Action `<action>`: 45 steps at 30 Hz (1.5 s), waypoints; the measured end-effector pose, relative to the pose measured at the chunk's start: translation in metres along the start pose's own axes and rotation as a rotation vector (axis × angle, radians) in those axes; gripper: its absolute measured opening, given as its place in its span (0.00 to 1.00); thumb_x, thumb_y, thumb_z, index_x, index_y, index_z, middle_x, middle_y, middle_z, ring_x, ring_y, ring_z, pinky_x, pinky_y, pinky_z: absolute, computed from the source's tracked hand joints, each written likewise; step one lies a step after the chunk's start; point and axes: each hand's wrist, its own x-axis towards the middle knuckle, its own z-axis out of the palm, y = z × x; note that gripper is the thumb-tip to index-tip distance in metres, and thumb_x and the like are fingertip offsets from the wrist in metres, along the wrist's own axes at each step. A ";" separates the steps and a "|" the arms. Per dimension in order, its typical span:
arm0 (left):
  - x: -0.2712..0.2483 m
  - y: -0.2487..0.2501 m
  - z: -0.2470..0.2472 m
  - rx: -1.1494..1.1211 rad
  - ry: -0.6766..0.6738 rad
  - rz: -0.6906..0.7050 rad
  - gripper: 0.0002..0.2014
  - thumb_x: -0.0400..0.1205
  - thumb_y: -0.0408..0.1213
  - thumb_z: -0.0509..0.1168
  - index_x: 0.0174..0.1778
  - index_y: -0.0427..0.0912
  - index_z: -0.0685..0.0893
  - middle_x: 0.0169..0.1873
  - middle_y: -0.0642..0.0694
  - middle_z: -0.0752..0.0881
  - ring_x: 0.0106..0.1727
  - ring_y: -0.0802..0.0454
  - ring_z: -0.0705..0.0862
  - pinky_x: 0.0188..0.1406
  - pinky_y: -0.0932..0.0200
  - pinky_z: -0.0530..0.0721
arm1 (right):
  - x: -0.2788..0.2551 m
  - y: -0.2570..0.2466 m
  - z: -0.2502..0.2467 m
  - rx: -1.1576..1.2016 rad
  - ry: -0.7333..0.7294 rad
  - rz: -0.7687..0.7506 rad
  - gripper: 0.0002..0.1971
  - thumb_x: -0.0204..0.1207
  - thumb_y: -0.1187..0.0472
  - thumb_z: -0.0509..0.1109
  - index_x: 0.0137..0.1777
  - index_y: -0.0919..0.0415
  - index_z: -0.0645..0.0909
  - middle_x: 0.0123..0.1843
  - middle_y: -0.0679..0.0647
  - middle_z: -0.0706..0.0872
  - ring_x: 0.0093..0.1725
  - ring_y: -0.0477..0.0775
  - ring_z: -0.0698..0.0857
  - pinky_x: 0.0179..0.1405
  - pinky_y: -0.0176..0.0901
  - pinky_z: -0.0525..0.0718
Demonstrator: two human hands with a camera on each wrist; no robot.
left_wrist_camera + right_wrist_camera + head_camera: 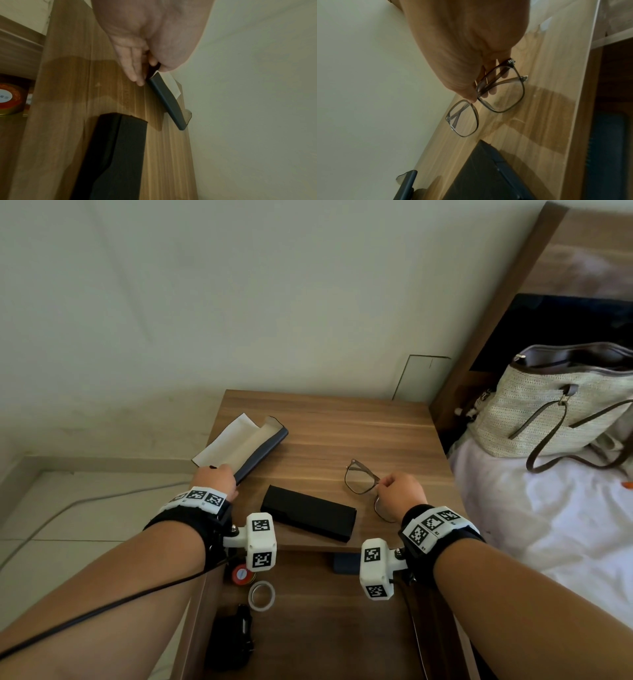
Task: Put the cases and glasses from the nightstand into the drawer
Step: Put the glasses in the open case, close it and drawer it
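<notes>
On the wooden nightstand lies an open dark blue case with a cream lining, at the left rear. My left hand grips its near end; in the left wrist view the thumb and fingers pinch the blue case. A shut black case lies at the front middle, also seen as the black case. My right hand pinches folded brown-framed glasses just above the top; the glasses hang from my fingers.
The drawer below the nightstand stands pulled out, holding a red-lidded tin, a tape roll, a black object and a dark blue item. A woven handbag sits on the bed at right.
</notes>
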 end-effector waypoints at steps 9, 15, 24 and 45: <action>-0.042 0.020 -0.002 -0.574 0.063 0.037 0.14 0.81 0.33 0.62 0.62 0.35 0.76 0.58 0.34 0.80 0.44 0.43 0.84 0.55 0.45 0.89 | -0.030 -0.010 -0.026 0.148 0.143 -0.156 0.02 0.79 0.60 0.66 0.48 0.55 0.79 0.47 0.50 0.84 0.50 0.53 0.83 0.46 0.42 0.76; -0.067 0.030 -0.010 -0.568 0.007 0.177 0.17 0.81 0.35 0.64 0.67 0.43 0.73 0.56 0.41 0.80 0.42 0.47 0.86 0.52 0.44 0.90 | -0.052 -0.020 -0.047 0.313 0.233 -0.290 0.02 0.78 0.60 0.68 0.49 0.54 0.80 0.45 0.47 0.84 0.44 0.46 0.81 0.36 0.31 0.74; -0.112 0.039 -0.020 -0.512 -0.062 0.262 0.17 0.82 0.55 0.63 0.58 0.47 0.78 0.47 0.48 0.85 0.45 0.49 0.87 0.51 0.41 0.90 | -0.089 -0.033 -0.076 0.475 0.287 -0.404 0.04 0.78 0.59 0.69 0.51 0.54 0.83 0.44 0.44 0.85 0.47 0.44 0.83 0.49 0.39 0.83; -0.205 0.049 -0.009 -0.940 -0.547 0.012 0.24 0.79 0.56 0.68 0.61 0.40 0.87 0.51 0.35 0.92 0.48 0.37 0.92 0.34 0.43 0.90 | -0.158 -0.050 -0.054 0.607 0.043 -0.402 0.05 0.74 0.58 0.72 0.43 0.59 0.83 0.38 0.51 0.84 0.37 0.48 0.80 0.36 0.40 0.83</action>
